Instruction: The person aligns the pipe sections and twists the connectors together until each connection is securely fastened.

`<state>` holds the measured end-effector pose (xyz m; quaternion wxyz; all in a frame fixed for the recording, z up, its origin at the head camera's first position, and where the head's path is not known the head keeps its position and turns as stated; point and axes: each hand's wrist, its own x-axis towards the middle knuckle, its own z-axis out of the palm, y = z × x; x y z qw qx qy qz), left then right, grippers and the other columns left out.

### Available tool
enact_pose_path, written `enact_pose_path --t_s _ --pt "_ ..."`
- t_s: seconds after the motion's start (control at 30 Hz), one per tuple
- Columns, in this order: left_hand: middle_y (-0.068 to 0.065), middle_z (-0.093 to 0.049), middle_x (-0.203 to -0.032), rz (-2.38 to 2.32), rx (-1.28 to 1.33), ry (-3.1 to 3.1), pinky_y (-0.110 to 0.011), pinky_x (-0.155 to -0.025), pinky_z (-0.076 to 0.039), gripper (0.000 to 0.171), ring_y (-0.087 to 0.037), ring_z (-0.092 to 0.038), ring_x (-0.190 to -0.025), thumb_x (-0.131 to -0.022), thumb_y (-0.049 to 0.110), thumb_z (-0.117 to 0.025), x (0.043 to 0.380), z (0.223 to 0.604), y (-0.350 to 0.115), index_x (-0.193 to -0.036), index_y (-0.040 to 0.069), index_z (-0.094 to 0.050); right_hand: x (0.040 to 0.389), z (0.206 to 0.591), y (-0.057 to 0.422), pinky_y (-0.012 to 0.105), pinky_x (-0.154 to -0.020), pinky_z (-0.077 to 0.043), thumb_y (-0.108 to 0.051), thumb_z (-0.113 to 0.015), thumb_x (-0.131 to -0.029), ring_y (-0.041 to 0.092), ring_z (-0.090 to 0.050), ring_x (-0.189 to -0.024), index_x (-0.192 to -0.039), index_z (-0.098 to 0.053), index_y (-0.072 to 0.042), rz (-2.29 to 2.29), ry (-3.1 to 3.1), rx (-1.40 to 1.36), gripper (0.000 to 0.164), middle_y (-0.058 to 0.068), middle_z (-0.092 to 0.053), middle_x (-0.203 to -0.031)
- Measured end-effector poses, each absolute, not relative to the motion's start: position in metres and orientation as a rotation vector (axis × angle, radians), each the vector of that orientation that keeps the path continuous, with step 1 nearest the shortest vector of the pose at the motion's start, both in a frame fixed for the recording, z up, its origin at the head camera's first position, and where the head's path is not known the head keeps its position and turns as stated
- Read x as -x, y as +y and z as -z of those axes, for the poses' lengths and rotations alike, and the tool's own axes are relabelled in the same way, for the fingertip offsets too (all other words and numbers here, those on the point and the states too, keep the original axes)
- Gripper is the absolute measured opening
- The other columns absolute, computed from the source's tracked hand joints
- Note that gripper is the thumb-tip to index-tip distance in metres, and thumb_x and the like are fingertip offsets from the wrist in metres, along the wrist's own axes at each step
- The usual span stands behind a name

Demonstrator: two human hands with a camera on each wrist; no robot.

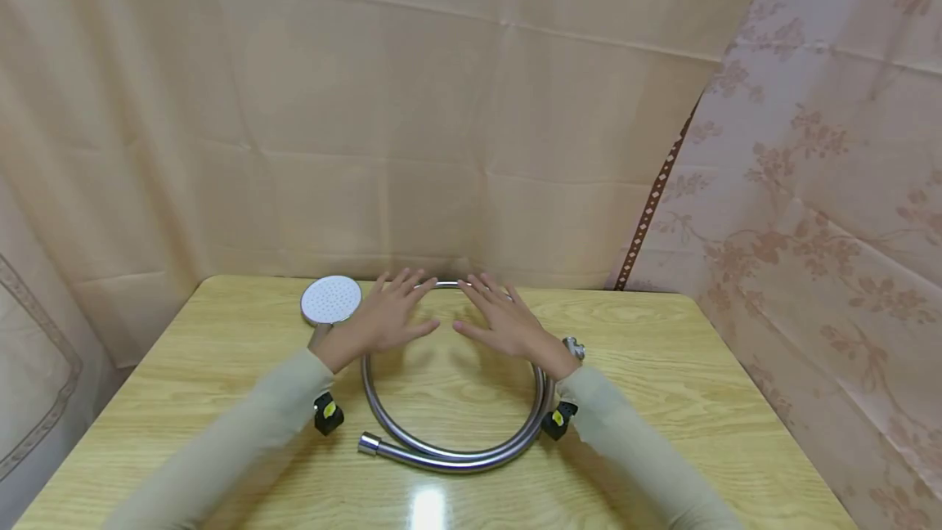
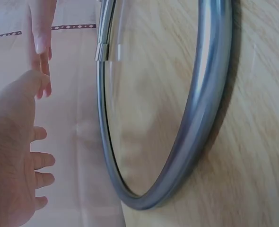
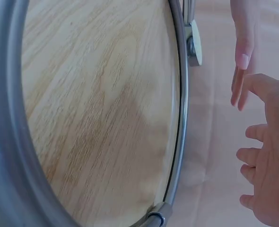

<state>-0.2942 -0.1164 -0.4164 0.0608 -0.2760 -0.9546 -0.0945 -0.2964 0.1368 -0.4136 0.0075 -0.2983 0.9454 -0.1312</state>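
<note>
Though metallic, a smooth, ring-shaped hose (image 1: pixel 459 466) on the wood-grained tabletop (image 1: pixel 662 350).

- wood-grain table (image 1: pixel 706 415), a bright reflection (image 1: pixel 428 508) near its front edge;
- creased beige curtain (image 1: pixel 353 105) behind it;
- pinkish floral cloth (image 1: pixel 832 154) at right, a brown patterned band (image 1: pixel 651 207) alongside;
- pale cloth (image 1: pixel 29 366) at left

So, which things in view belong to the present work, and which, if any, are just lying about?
Likely for the work, being nearest the left hand and right hand:
hose
shower head
metal fitting

Just surroundings or worn gear:
table
beige cloth
wrist cameras
</note>
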Motion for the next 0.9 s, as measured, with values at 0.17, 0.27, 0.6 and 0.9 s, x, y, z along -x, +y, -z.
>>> enact_pose_path --t_s 0.17,0.27,0.6,0.9 --pt "-0.021 -0.038 -0.161 0.281 0.817 -2.861 -0.067 -0.121 -0.023 0.075 -0.045 -0.033 -0.15 -0.101 0.056 -0.052 0.295 0.412 -0.13 -0.158 0.01 -0.037 0.292 0.408 0.132 0.059 -0.128 -0.01 -0.062 -0.044 -0.103 0.025 -0.01 -0.16 -0.164 -0.022 -0.02 0.394 2.975 1.008 0.077 0.008 -0.022 -0.17" --pt "-0.023 -0.044 -0.156 0.322 0.803 -2.848 -0.066 -0.119 -0.028 0.074 -0.045 -0.039 -0.146 -0.1 0.053 -0.056 0.295 0.41 -0.14 -0.155 0.006 -0.041 0.287 0.405 0.127 0.058 -0.127 -0.014 -0.06 -0.047 -0.103 0.026 -0.017 -0.159 -0.162 -0.027 -0.018 0.41 2.974 1.081 0.076 0.008 -0.028 -0.168" --pt "-0.026 -0.054 -0.147 0.583 0.648 -2.9 -0.064 -0.106 -0.046 0.065 -0.049 -0.055 -0.13 -0.1 0.044 -0.061 0.292 0.396 -0.18 -0.152 0.007 -0.044 0.26 0.396 0.107 0.054 -0.122 -0.031 -0.05 -0.058 -0.101 0.03 -0.041 -0.148 -0.154 -0.044 -0.013 0.471 2.94 1.373 0.067 0.013 -0.045 -0.158" --pt "-0.032 -0.054 -0.143 0.776 0.57 -2.953 -0.066 -0.102 -0.047 0.064 -0.052 -0.056 -0.126 -0.103 0.037 -0.056 0.289 0.392 -0.21 -0.153 0.001 -0.041 0.239 0.399 0.091 0.05 -0.12 -0.036 -0.044 -0.062 -0.1 0.029 -0.045 -0.145 -0.148 -0.053 -0.011 0.506 2.846 1.564 0.059 0.012 -0.053 -0.152"
